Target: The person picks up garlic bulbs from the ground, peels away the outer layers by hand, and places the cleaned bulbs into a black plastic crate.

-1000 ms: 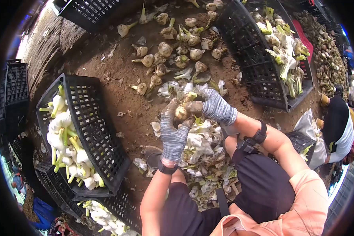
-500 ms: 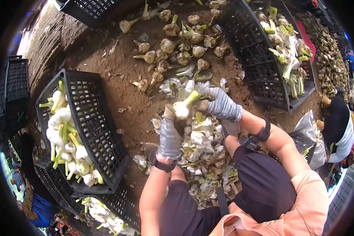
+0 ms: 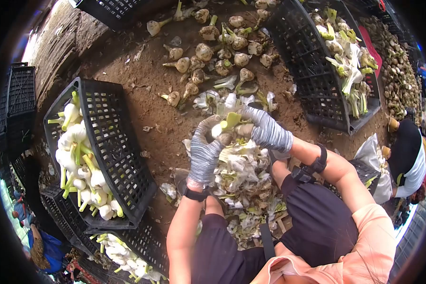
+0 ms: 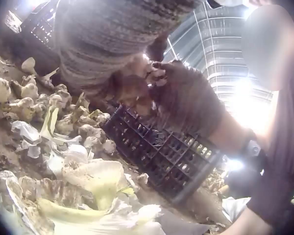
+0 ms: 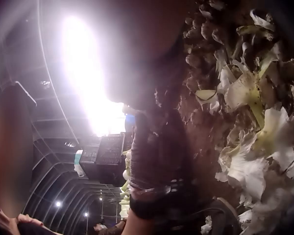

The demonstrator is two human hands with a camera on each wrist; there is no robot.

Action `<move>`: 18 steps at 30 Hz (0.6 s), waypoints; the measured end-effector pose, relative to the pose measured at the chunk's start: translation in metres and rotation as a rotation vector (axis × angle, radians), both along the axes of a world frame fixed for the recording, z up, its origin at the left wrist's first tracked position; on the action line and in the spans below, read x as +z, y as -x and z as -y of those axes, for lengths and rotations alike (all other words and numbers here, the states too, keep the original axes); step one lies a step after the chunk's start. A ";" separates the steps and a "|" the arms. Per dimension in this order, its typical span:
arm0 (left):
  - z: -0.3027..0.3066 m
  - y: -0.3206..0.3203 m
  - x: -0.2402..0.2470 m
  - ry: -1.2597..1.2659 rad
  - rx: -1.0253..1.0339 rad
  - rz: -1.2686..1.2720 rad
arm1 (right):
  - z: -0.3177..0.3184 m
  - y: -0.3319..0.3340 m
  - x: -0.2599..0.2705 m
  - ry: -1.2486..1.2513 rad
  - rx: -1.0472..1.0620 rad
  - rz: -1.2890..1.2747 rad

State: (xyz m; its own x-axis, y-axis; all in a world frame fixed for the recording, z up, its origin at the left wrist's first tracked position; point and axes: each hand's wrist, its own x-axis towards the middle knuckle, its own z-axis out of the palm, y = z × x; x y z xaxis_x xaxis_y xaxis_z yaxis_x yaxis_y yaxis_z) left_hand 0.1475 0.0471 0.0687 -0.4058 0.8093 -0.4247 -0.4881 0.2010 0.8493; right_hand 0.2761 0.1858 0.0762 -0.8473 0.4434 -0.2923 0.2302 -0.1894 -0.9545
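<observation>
Both hands wear grey striped knit gloves with soiled fingertips and meet above a heap of peelings. My left hand (image 3: 205,154) grips a garlic bulb (image 3: 216,130), its thumb and fingers curled round the white side. From the other side my right hand (image 3: 270,131) pinches at the bulb's short, pale green stem (image 3: 231,120). Gloved fingers cover much of the bulb. In the left wrist view the right hand (image 4: 188,100) comes close against the left glove (image 4: 112,44); the bulb is mostly hidden there.
Peeled garlic fills a tilted black crate (image 3: 123,156) at left; another crate (image 3: 298,61) at upper right holds bulbs and stems. Unpeeled bulbs (image 3: 204,52) lie on the soil ahead. White peelings (image 3: 244,175) pile between the legs. A person (image 3: 407,151) crouches at far right.
A soil-stained bulb between the hands has turned clean and white. The hands parted slightly, with the stem pointing up right, then came together again round bulb and stem.
</observation>
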 end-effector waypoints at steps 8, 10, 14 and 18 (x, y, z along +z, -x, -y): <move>0.006 -0.004 0.006 -0.122 0.009 0.235 | -0.041 -0.025 -0.049 0.939 -0.298 0.061; 0.006 -0.004 0.010 -0.225 0.059 0.307 | -0.033 -0.025 -0.024 0.022 0.062 0.357; 0.010 0.000 0.001 -0.204 0.026 0.173 | -0.030 -0.027 -0.009 -0.647 0.395 0.539; 0.013 0.000 -0.007 -0.190 -0.034 -0.003 | -0.017 -0.013 0.014 0.162 0.071 0.257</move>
